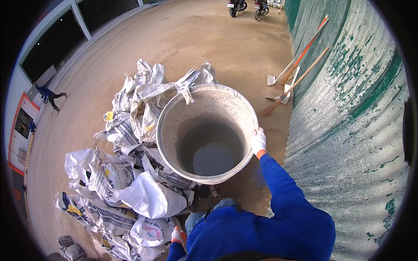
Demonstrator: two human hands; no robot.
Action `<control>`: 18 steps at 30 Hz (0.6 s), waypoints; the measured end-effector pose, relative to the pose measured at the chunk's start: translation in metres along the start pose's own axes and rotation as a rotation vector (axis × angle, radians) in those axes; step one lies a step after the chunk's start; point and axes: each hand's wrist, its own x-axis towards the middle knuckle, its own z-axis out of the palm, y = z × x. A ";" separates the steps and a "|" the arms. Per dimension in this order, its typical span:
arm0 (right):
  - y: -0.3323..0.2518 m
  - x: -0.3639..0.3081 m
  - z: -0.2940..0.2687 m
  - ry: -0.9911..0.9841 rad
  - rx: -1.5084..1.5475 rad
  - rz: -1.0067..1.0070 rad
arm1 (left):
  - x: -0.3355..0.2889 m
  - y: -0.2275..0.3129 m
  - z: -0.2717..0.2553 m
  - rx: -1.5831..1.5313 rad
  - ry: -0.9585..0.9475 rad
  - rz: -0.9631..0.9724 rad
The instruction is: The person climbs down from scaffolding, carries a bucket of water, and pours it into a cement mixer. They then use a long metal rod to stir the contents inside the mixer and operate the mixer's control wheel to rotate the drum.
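Note:
A large pale grey drum (209, 89) with a crusted inner wall stands open in front of me, with greyish water (213, 158) at its bottom. My right hand (258, 141), in a white glove with an orange cuff, grips the drum's rim on the right side. Low beside my left leg is my left hand (177, 235), gloved the same way and close to a white printed sack (150, 230); its fingers are too small to make out. A plain white sack (152, 195) lies between that hand and the drum.
Filled sacks (115, 174) heap along the drum's left side, one sack's edge draping over the rim. Brooms (272, 106) and dustpans (278, 92) lean at a corrugated metal wall (348, 130) on the right. Motorcycles (257, 8) stand far back; a person (50, 95) walks at left.

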 end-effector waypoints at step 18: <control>0.047 -0.054 -0.001 -0.552 0.140 0.396 | -0.076 -0.354 -0.100 -0.549 0.179 0.059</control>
